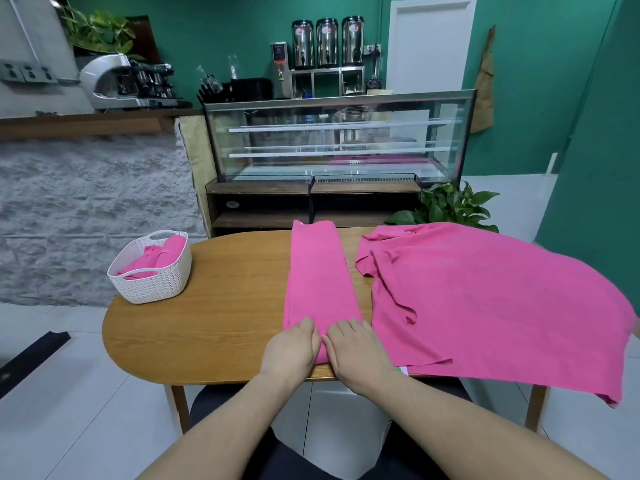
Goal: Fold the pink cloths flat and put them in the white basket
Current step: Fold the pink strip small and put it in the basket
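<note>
Folded cloth: a pink cloth folded into a long narrow strip [318, 271] is lying lengthwise down the middle of the worktop [214, 306], its far end reaching the far edge and its near end sitting at the near edge.
Left hand: the left hand [291, 348] is resting palm down on the near end of the strip, its grip curling over the cloth's near corner; whether the fingers are pinching the fabric is hard to tell.
Right hand: the right hand [360, 355] is lying just beside the left, touching it, fingers bent and pressing on the same near end of the strip.
Spread cloth: a larger pink cloth [485, 299] is lying open and rumpled on the right part of the worktop, just beside the strip, with its right side hanging over the edge.
Basket: the white basket [149, 268] is standing on the far left corner of the worktop, well apart from the hands, and is holding bundled pink cloths [162, 254].
Background: a glass display case [339, 136] is standing beyond the worktop.
</note>
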The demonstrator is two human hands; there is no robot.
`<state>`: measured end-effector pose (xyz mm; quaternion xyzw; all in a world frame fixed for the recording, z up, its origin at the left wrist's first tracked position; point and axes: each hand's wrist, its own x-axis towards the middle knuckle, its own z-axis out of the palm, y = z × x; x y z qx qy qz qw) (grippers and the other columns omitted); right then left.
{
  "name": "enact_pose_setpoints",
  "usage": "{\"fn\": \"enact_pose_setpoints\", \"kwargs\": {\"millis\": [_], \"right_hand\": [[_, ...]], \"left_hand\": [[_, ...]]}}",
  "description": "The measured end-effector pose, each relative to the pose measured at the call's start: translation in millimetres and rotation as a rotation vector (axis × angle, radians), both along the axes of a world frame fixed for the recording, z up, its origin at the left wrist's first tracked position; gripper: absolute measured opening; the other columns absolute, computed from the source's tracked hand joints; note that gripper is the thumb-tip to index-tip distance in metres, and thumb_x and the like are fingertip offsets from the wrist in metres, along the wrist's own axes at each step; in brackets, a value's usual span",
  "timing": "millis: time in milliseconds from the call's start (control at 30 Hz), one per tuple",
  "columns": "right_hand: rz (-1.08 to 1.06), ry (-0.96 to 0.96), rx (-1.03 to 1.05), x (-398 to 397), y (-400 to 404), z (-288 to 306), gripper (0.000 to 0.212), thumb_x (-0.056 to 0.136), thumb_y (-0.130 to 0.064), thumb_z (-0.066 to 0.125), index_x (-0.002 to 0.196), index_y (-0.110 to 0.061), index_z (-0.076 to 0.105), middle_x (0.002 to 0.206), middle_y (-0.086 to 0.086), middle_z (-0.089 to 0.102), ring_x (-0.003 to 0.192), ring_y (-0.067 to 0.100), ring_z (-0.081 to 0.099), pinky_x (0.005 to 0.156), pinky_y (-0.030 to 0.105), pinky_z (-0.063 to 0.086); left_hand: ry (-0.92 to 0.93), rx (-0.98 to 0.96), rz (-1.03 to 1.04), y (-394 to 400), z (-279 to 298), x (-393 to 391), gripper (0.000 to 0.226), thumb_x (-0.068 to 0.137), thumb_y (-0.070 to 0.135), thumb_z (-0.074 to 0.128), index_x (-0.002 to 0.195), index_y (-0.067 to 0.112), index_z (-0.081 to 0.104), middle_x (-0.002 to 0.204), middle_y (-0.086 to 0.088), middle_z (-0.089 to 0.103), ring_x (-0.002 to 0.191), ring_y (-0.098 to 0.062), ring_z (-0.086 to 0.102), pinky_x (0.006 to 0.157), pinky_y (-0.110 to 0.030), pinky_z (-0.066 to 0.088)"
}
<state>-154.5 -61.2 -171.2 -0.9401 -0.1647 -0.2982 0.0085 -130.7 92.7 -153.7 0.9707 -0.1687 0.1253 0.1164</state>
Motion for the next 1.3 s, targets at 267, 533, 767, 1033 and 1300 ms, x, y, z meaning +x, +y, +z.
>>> {"fn": "enact_pose_setpoints", "kwargs": {"millis": [267, 533, 767, 1033, 1300], "right_hand": [[-0.007, 0.281, 0.142, 8.8, 5.9, 22.6, 0.042, 0.104, -0.042, 0.024, 0.096, -0.013, 0.054, 0.087, 0.013, 0.069, 0.079, 0.037, 0.065, 0.061, 0.037, 0.035], [-0.058, 0.113, 0.016, 3.3, 3.9, 6.4, 0.031, 0.095, -0.032, 0.038, 0.073, -0.019, 0.056, 0.069, 0.0, 0.055, 0.066, 0.024, 0.052, 0.061, 0.038, 0.041], [0.029, -0.024, 0.086, 3.8, 0.1, -1.4, 0.025, 0.095, -0.03, 0.043, 0.075, -0.017, 0.05, 0.067, 0.003, 0.051, 0.059, 0.024, 0.048, 0.055, 0.038, 0.041], [-0.015, 0.196, 0.177, 2.5, 4.8, 13.1, 0.025, 0.1, -0.029, 0.036, 0.084, -0.015, 0.051, 0.075, 0.004, 0.06, 0.064, 0.027, 0.059, 0.053, 0.034, 0.031], [-0.021, 0.06, 0.071, -0.1, 1.2, 6.0, 0.024, 0.094, -0.03, 0.042, 0.075, -0.018, 0.051, 0.07, 0.002, 0.053, 0.066, 0.023, 0.051, 0.058, 0.036, 0.041]], "left_hand": [[-0.309, 0.069, -0.161, 15.3, -16.9, -18.0, 0.016, 0.092, 0.02, 0.04, 0.077, 0.02, 0.047, 0.074, 0.001, 0.044, 0.066, -0.023, 0.043, 0.06, -0.038, 0.034], [0.102, -0.051, -0.043, 2.3, 6.8, -2.0, 0.031, 0.101, 0.034, 0.037, 0.076, 0.017, 0.041, 0.087, -0.012, 0.063, 0.085, -0.035, 0.057, 0.067, -0.038, 0.036], [0.198, 0.017, -0.012, -0.3, 13.5, 2.0, 0.037, 0.103, 0.04, 0.03, 0.087, 0.018, 0.056, 0.103, -0.01, 0.063, 0.097, -0.035, 0.06, 0.076, -0.037, 0.042], [-0.139, -0.005, -0.199, 15.7, -11.5, -12.2, 0.028, 0.1, 0.028, 0.032, 0.08, 0.021, 0.05, 0.074, 0.004, 0.048, 0.064, -0.021, 0.049, 0.059, -0.04, 0.046], [0.143, -0.052, -0.059, 5.2, 8.0, 1.6, 0.03, 0.102, 0.038, 0.037, 0.08, 0.018, 0.039, 0.071, 0.0, 0.045, 0.076, -0.034, 0.052, 0.07, -0.039, 0.041]]}}
